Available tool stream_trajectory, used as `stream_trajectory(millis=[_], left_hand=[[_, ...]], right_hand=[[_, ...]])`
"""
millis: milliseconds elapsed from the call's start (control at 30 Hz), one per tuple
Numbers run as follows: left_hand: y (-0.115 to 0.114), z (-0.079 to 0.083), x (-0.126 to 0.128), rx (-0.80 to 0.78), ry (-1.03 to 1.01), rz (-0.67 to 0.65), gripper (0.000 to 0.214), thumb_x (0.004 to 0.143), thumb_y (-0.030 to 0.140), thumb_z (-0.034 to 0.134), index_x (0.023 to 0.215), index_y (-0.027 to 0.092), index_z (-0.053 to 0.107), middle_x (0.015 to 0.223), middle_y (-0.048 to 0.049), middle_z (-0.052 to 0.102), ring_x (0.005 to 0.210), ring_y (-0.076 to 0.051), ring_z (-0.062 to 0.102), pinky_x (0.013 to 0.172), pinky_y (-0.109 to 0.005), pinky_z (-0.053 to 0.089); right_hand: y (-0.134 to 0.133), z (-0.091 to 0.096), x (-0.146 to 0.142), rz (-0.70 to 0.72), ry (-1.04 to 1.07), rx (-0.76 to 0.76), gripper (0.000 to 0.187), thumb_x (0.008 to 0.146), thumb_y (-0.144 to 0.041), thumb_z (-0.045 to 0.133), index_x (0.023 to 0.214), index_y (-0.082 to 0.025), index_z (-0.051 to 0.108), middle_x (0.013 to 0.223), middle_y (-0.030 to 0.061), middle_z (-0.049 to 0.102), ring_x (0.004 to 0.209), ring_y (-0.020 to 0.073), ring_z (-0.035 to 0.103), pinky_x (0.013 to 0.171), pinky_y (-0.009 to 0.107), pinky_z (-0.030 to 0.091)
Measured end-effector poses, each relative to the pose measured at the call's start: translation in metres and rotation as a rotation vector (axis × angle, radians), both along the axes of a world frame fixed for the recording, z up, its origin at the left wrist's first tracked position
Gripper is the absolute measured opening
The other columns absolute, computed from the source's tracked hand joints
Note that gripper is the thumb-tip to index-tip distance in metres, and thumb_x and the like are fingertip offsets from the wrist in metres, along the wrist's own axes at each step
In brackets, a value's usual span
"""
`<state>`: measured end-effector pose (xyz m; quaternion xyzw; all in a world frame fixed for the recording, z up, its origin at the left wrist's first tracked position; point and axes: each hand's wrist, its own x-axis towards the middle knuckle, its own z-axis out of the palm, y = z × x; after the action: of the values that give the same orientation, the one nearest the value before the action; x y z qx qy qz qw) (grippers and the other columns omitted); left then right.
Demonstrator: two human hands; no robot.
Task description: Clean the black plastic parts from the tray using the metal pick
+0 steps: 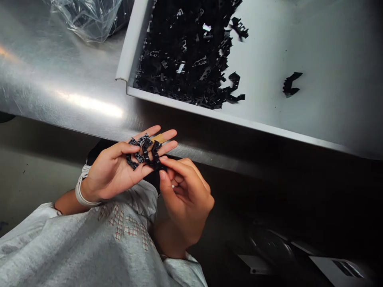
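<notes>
Your grey shirt [86,247] fills the foreground, its plaid-filled lettering [131,226] running across the front. Just beyond it, a pale wristband [80,193] circles your left wrist, and your left hand [109,175] lies palm up with the fingers stretched out and slightly parted. Several small black parts [146,153], angular and notched, rest across that palm and fingers, held there by the thumb laid over them. A yellowish piece [158,138] shows at the fingers, just beyond the parts; what it is cannot be told.

Your right hand [188,195] meets the near end of the same handful, its thumb and index finger curled toward each other with a small gap between the tips. Whether they pinch a part or only touch one is not clear. A tiny white spot [172,186] shows against the curled fingers.

Past your hands runs the edge of a shiny metal table [38,79]. On it stands a white tray [263,52], its left side heaped with a dense pile of black pieces [182,52]. A few stray from the heap's right edge, and a lone piece [289,84] lies well apart on the tray's floor. Left of the tray, at the top edge, sits a crumpled clear plastic bag [89,20].
</notes>
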<state>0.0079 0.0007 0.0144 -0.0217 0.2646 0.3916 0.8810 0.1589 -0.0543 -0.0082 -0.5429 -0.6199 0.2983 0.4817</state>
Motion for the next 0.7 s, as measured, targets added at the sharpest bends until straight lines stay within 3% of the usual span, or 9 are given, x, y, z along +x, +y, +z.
stream_trajectory(millis=[167, 300, 533, 700], left_hand=[[0.000, 0.002, 0.000, -0.007, -0.005, -0.014, 0.072, 0.083, 0.015, 0.048, 0.155, 0.010, 0.037, 0.143, -0.0137, 0.065, 0.137, -0.028, 0.058, 0.124, -0.046, 0.033], [0.000, 0.003, -0.001, -0.002, -0.014, -0.026, 0.076, 0.082, 0.019, 0.049, 0.156, 0.012, 0.036, 0.150, -0.0144, 0.059, 0.143, -0.031, 0.051, 0.124, -0.050, 0.032], [-0.001, -0.001, -0.003, 0.003, -0.071, -0.003, 0.076, 0.083, 0.026, 0.050, 0.157, 0.016, 0.034, 0.156, -0.0115, 0.053, 0.145, -0.032, 0.048, 0.121, -0.051, 0.034], [0.000, -0.001, -0.003, 0.000, -0.086, -0.004, 0.077, 0.081, 0.027, 0.050, 0.156, 0.017, 0.036, 0.159, -0.0106, 0.050, 0.148, -0.034, 0.043, 0.122, -0.055, 0.031]], right_hand=[[0.002, -0.001, -0.006, -0.113, -0.029, 0.044, 0.027, 0.088, -0.007, 0.066, 0.107, -0.026, 0.072, 0.077, -0.0037, 0.060, 0.060, 0.0083, 0.051, 0.045, 0.019, 0.041], [0.005, 0.003, -0.009, -0.193, -0.110, 0.106, 0.024, 0.088, -0.007, 0.066, 0.104, -0.024, 0.071, 0.072, -0.0039, 0.056, 0.059, 0.0096, 0.051, 0.044, 0.020, 0.041], [0.008, 0.006, -0.012, -0.177, -0.142, 0.132, 0.027, 0.088, -0.003, 0.064, 0.105, -0.023, 0.070, 0.074, -0.0040, 0.056, 0.063, 0.0091, 0.052, 0.050, 0.020, 0.047], [0.006, 0.006, -0.008, -0.191, -0.132, 0.118, 0.028, 0.087, -0.005, 0.067, 0.107, -0.024, 0.071, 0.075, -0.0038, 0.057, 0.063, 0.0096, 0.052, 0.049, 0.020, 0.044]])
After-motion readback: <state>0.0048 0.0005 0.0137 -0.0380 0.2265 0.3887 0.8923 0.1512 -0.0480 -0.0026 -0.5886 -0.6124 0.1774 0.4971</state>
